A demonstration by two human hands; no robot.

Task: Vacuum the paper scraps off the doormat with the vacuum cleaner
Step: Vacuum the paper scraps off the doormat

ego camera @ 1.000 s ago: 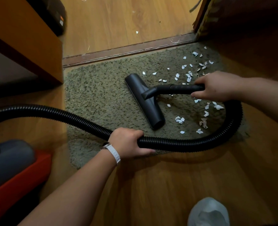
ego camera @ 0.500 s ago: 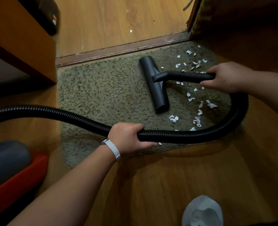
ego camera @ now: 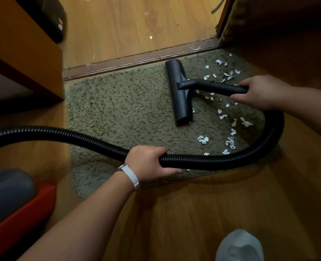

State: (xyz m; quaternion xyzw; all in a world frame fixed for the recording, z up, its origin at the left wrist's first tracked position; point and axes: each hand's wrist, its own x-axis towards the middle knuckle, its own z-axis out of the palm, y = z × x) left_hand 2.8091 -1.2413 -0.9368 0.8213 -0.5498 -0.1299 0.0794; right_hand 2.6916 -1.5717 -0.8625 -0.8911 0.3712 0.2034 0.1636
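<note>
Paper scraps (ego camera: 230,142) lie scattered on the right part of the doormat (ego camera: 122,110), centre-right of frame, mostly right of the floor nozzle (ego camera: 178,93). Nozzle flat on mat, upper centre, near threshold strip (ego camera: 137,60). Right hand (ego camera: 259,92) grasps the rigid tube (ego camera: 218,87) behind the nozzle. Left hand (ego camera: 148,162) wraps the ribbed hose (ego camera: 231,161), lower centre. Vacuum body (ego camera: 9,194) lower left.

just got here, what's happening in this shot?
A person is vacuuming a green doormat. The right hand grips the black wand, and the floor nozzle lies flat on the mat near the door threshold. The left hand holds the ribbed hose. Paper scraps cover the mat to the right of the nozzle, so the job isn't finished. The vacuum body sits at lower left.
</note>
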